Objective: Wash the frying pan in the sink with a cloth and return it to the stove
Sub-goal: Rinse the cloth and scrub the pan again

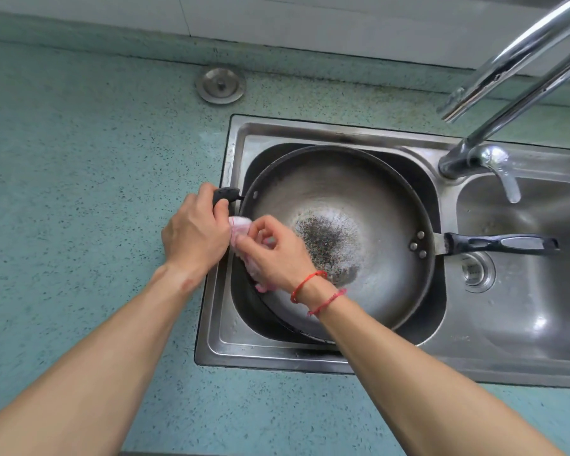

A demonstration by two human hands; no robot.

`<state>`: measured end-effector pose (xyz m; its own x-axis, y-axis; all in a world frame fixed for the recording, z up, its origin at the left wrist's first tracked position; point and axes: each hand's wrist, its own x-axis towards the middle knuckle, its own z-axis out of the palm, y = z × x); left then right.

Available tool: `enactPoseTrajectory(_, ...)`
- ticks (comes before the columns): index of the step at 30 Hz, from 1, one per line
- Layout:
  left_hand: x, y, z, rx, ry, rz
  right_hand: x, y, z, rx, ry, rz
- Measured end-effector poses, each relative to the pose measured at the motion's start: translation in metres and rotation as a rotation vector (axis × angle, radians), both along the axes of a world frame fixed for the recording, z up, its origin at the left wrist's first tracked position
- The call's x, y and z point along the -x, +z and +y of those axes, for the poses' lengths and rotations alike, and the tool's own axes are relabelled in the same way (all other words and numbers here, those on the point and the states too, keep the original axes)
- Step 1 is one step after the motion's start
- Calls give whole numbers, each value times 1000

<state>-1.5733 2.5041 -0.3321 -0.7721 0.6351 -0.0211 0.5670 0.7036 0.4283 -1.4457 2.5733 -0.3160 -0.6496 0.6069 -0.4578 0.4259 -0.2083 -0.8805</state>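
Across the sink, frying pan handle points right.

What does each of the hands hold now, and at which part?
The left hand grips the frying pan by its short black side handle. The right hand holds a bunched pink cloth against the pan's left rim.

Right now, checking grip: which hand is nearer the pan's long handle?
Right. The right hand, holding the cloth, is across the pan from the long handle; the left hand, farther, grips the short handle.
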Motion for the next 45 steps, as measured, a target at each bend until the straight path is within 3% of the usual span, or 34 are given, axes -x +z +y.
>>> enactPoseTrajectory(4,1,1,-1,-10,-17,-29,-46,9,0,-24,337,-122)
enactPoseTrajectory(12,-1,3,-1,-5,1,-42,-112,29,44,-349,997,-454)
enactPoseTrajectory(16,-2,2,-1,-11,7,-26,-114,30,40,-373,969,-447)
enactPoseTrajectory(20,-2,1,-1,-14,13,-17,-88,23,14,-332,784,-307)
enactPoseTrajectory(26,-1,-2,0,-11,8,12,-38,19,-10,-297,434,-254)
enactPoseTrajectory(32,0,-1,-1,-13,5,13,-72,24,-2,-283,589,-302)
enactPoseTrajectory(36,1,1,-1,-4,-9,0,-123,39,30,-304,845,-500)
enactPoseTrajectory(41,2,1,-1,-6,-17,-16,-156,51,89,-550,981,-833)
enactPoseTrajectory(45,1,3,0,-2,-11,-19,-159,44,100,-674,968,-841)
